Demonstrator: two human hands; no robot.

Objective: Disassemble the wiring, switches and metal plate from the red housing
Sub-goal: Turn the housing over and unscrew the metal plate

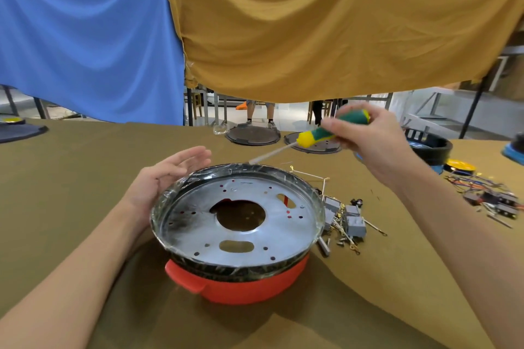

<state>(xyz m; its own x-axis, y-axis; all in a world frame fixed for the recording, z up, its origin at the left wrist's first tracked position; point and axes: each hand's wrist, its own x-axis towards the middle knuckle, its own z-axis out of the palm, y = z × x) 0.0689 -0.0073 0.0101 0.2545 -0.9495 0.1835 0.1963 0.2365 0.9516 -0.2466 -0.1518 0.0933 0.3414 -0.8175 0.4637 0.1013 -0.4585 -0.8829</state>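
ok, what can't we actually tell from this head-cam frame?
- Screwdriver tip: motion-blurred shaft in the head view; contact with the metal plate rim unclear.
- Fasteners on the plate: holes too small to tell screws from empty.
- Inside the red housing: hidden under the plate.
- Left hand: palm side behind the rim; touching or not is unclear.
- Grey switches and loose screws: too small to count.
- Right hand: grip blurred.

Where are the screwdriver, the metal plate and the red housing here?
screwdriver (pixel 323 133): head view, on its green and yellow handle.
metal plate (pixel 192 224): head view, on its bare left face.
red housing (pixel 243 289): head view, on its front wall.
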